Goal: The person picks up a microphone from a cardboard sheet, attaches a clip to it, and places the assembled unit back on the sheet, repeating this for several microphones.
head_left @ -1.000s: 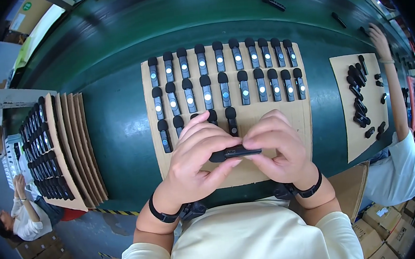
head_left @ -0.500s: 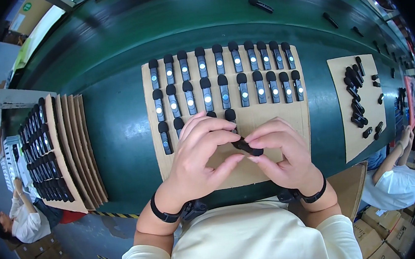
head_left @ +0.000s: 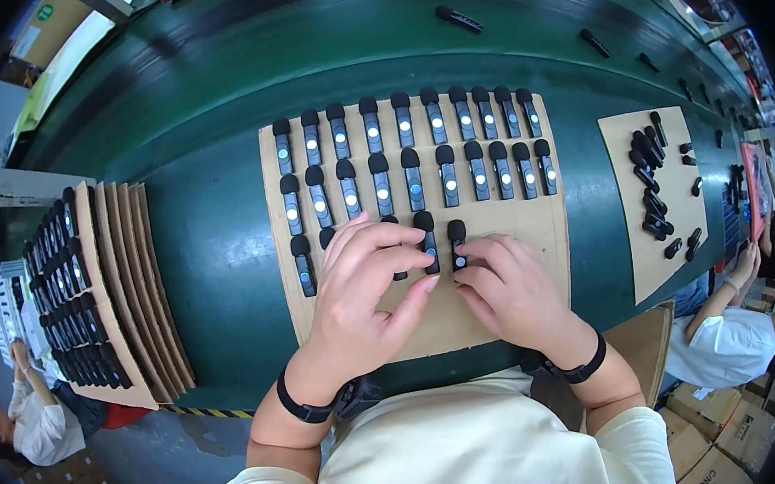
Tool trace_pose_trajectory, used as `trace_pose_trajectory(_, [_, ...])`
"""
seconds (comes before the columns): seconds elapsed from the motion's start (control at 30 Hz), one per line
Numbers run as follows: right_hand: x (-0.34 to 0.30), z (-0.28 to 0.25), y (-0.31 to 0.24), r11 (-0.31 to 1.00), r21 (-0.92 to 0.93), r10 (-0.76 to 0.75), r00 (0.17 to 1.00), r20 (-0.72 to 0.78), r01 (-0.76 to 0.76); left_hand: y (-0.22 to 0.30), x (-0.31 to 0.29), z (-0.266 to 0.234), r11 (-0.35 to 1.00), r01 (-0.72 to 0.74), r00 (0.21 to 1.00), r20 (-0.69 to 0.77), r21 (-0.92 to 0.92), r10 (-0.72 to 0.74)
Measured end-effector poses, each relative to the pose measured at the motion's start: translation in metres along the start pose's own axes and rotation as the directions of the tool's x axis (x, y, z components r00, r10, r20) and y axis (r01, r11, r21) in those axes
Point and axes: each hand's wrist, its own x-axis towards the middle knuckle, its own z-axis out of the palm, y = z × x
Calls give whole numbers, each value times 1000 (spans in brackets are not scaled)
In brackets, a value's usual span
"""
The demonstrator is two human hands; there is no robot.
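Note:
A cardboard sheet [head_left: 522, 249] lies in front of me with rows of small black wireless microphones, each with a foam cap and most with a lit round spot. In the nearest row my right hand [head_left: 520, 281] pinches the lower body of one microphone [head_left: 457, 232], which lies on the cardboard with its foam end pointing away from me. My left hand [head_left: 364, 290] is beside it, thumb and fingers apart, fingertips close to the neighbouring microphone [head_left: 425, 225]; whether they touch it I cannot tell. This hand partly covers other microphones in that row.
On the left stand stacked cardboard sheets [head_left: 138, 291], the outermost bearing rows of microphones. At right another cardboard sheet [head_left: 670, 259] holds a loose pile of black microphones [head_left: 647, 178]. A few more lie along the green table [head_left: 218, 201]. Two people sit at either side.
The microphone held between both hands has been lowered onto the cardboard, at the right end of the nearest row. My left hand has come off it; the right still grips it.

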Motion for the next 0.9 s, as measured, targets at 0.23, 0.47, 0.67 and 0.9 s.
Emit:
trace_pose_trajectory(0.23, [-1, 8, 13, 997, -76, 7, 1000, -28, -9, 4, 1, -1, 1000, 12, 1000, 1, -7, -12])
trace_pose_trajectory(0.47, [6, -34, 24, 996, 56, 69, 997, -33, -67, 10, 11, -7, 998, 11, 1000, -24, -63, -13])
trace_pose_trajectory(0.67, [27, -90, 91, 994, -67, 67, 972, -223, -84, 22, 49, -35, 996, -73, 997, -23, -49, 72])
trace_pose_trajectory(0.9, [80, -131, 227, 927, -115, 321, 913, -252, -357, -14, 153, -42, 977, 181, 983, 39, -113, -178])
